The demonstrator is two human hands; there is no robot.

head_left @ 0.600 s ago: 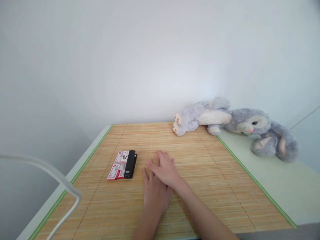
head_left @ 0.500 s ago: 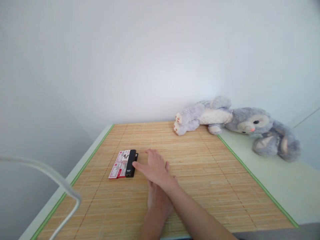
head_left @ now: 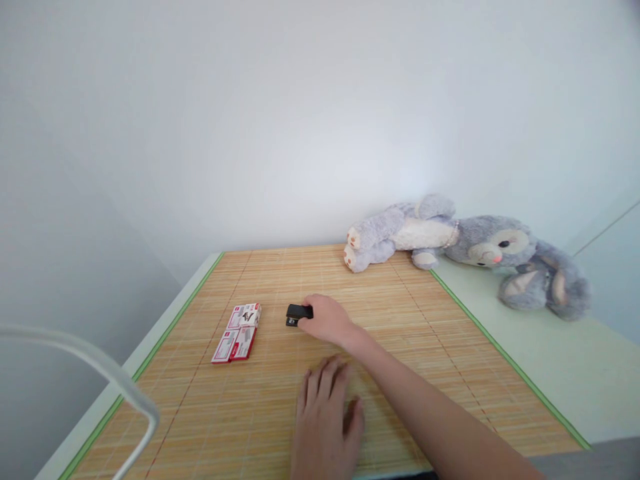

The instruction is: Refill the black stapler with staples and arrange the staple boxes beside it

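A black stapler is in my right hand, with its fingers and thumb closed around the right part. The stapler's left end sticks out of the grip, over the mat. My left hand lies palm down on the bamboo mat, nearer to me, fingers stretched forward and thumb out to the right; it holds nothing. Left of the stapler lie small red and white boxes, side by side in a flat block, with printed labels and a stapler picture.
A grey plush rabbit lies on its side along the back right, partly on the mat and partly on the pale tabletop. A white cable or rod curves in at the lower left. Behind the table stands a pale wall.
My right hand has taken hold of the stapler, moving it right, away from the boxes, and turning it. My hands, crossed before, are now apart, with the left flat on the mat.
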